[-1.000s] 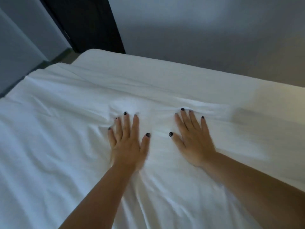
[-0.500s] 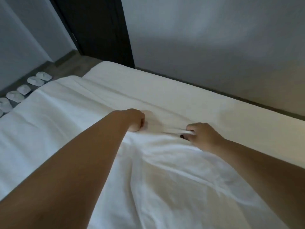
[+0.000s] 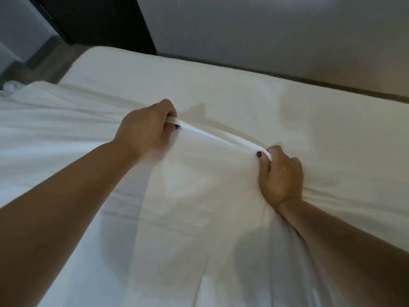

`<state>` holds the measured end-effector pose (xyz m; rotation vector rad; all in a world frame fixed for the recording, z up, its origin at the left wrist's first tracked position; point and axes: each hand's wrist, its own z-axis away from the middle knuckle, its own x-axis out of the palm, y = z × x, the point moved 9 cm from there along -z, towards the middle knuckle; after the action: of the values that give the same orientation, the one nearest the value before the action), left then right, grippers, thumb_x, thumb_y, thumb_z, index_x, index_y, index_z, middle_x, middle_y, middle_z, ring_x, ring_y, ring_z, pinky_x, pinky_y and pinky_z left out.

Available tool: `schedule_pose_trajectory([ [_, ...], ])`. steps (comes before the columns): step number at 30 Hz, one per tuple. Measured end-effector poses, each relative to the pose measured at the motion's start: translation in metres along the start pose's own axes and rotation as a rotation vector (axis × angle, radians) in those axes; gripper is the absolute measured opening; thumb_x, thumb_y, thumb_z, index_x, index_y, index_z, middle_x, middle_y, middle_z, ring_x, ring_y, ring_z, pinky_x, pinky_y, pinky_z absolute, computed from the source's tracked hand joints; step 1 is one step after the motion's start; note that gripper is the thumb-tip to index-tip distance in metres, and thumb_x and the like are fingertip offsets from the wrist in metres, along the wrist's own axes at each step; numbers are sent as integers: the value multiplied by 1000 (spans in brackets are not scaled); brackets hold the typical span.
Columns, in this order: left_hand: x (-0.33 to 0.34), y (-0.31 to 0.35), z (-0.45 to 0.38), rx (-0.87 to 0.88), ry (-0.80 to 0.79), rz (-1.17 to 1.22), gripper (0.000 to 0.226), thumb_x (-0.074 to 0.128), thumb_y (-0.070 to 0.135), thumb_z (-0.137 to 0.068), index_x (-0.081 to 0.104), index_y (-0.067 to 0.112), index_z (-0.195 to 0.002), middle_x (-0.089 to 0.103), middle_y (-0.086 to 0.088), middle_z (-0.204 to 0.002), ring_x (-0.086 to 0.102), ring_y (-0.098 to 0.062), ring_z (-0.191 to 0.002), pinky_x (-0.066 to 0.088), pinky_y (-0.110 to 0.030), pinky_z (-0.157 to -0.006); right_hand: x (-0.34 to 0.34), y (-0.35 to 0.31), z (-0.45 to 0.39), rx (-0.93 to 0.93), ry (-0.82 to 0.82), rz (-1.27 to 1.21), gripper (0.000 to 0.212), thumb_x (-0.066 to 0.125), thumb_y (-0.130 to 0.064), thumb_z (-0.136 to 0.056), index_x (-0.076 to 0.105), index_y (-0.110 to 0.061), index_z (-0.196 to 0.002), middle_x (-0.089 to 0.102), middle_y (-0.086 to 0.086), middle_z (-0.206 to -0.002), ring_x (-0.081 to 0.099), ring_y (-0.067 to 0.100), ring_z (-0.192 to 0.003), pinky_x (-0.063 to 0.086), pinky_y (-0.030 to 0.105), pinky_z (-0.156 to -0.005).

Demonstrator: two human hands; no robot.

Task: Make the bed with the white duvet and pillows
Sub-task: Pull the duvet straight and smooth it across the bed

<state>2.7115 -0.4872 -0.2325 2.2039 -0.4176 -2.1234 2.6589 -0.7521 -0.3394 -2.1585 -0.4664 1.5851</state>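
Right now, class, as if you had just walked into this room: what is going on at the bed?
A person is making a bed. The left hand and right hand each grip the folded edge of the white duvet, fingers curled round it, so the edge is stretched taut between them. Beyond it the mattress lies bare. No pillows are in view.

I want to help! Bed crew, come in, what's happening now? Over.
Left hand and right hand both grip the white duvet edge, stretched between them. Bare mattress beyond. No pillows seen. Nothing in the way.
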Motion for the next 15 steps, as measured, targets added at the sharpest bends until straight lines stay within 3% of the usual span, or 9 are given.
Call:
schedule_pose_trajectory([
  [3, 24, -14, -9, -89, -8, 176, 24, 57, 20, -91, 53, 19, -115, 57, 6, -96, 57, -25, -83, 45, -37, -82, 5, 0, -3, -15, -8, 45, 20, 50, -23, -94, 54, -10, -79, 58, 10, -60, 47, 35, -51, 25, 31, -62],
  [6, 48, -15, -11, -79, -2, 148, 36, 60, 19, -89, 53, 15, -125, 60, -5, -113, 63, -30, -93, 46, -44, -90, 6, -2, -6, -24, -28, 93, 23, 51, -24, -92, 51, -11, -72, 54, 9, -54, 48, 38, -48, 24, 30, -58],
  [8, 54, -12, -7, -26, 19, 142, 41, 61, 21, -86, 54, 13, -126, 62, -5, -108, 66, -28, -92, 49, -48, -85, 8, -1, -8, -34, -53, 129, 25, 50, -25, -91, 48, -12, -70, 52, 10, -53, 49, 38, -48, 24, 30, -55],
  [10, 48, -13, -6, 37, 0, 173, 41, 60, 30, -82, 55, 18, -121, 60, 8, -93, 67, -23, -84, 51, -43, -81, 14, 3, -12, -45, -94, 148, 28, 42, -32, -91, 46, -14, -69, 51, 11, -53, 51, 39, -48, 26, 31, -53],
  [12, 42, -22, -16, 27, -158, 114, 30, 65, 43, -81, 57, 27, -105, 59, 14, -82, 64, -19, -81, 50, -34, -77, 21, 3, -16, -70, -132, 166, 31, 37, -36, -91, 44, -14, -70, 51, 11, -53, 51, 38, -48, 25, 31, -52],
  [15, 42, -56, -35, -37, -588, -107, 32, 69, 58, -77, 56, 29, -84, 55, 16, -78, 53, -14, -80, 45, -29, -73, 24, 2, -18, -83, -149, 170, 31, 38, -34, -92, 44, -14, -69, 50, 11, -52, 51, 37, -46, 26, 31, -53],
])
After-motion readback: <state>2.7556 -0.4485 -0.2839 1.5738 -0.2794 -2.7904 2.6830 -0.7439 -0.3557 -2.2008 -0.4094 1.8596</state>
